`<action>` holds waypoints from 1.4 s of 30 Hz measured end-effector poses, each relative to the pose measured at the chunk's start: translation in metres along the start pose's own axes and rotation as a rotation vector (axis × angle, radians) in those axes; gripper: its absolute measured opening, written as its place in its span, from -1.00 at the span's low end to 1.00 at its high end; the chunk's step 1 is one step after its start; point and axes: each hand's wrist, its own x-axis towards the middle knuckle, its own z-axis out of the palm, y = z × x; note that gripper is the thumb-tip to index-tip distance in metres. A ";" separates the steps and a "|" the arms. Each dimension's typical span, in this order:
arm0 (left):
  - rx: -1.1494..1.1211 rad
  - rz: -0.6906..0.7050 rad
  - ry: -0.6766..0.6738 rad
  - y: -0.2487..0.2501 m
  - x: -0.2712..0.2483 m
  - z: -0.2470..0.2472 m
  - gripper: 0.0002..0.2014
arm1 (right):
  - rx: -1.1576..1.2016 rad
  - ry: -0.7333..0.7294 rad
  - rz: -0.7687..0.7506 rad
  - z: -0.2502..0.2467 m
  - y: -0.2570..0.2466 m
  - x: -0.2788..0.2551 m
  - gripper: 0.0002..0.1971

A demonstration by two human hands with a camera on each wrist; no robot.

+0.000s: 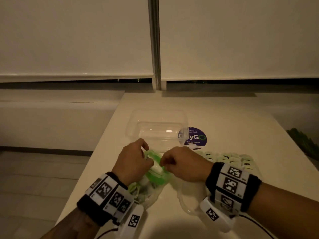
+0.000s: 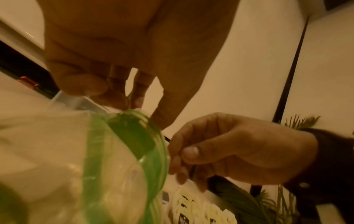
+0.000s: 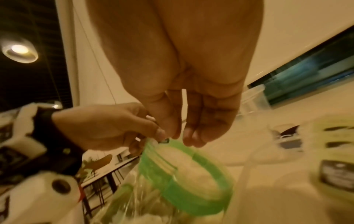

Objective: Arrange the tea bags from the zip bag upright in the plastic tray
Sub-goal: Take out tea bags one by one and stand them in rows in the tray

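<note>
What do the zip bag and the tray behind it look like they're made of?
Zip bag: thin, soft clear plastic film, glossy and wrinkled, with a thicker green plastic zip band around its mouth.

Tray: stiff clear plastic, smooth and shiny; the table shows through its walls and its rim catches highlights. Probably thin moulded packaging plastic, though the dim light leaves that open.

Both forearms are held forward over the surface [image 1: 224, 118], wrists wrapped in marker bands. The left hand [image 1: 133, 159] is curled, its thumb and fingers pinched on the green rim of the bag [image 1: 156, 171]. The right hand [image 1: 183, 163] is held close beside it, knuckles up, its fingers curled and pinched on the opposite rim.
</note>
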 end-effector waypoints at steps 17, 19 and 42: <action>-0.437 0.004 -0.099 -0.036 -0.038 -0.044 -0.65 | -0.206 -0.119 -0.113 0.058 -0.035 0.011 -0.57; -0.445 0.007 -0.097 -0.035 -0.038 -0.043 -0.65 | -0.208 -0.090 -0.131 0.062 -0.038 0.012 -0.57; -0.463 -0.015 -0.021 -0.024 -0.034 -0.027 -0.70 | 0.002 0.145 -0.065 0.034 -0.020 -0.013 -0.77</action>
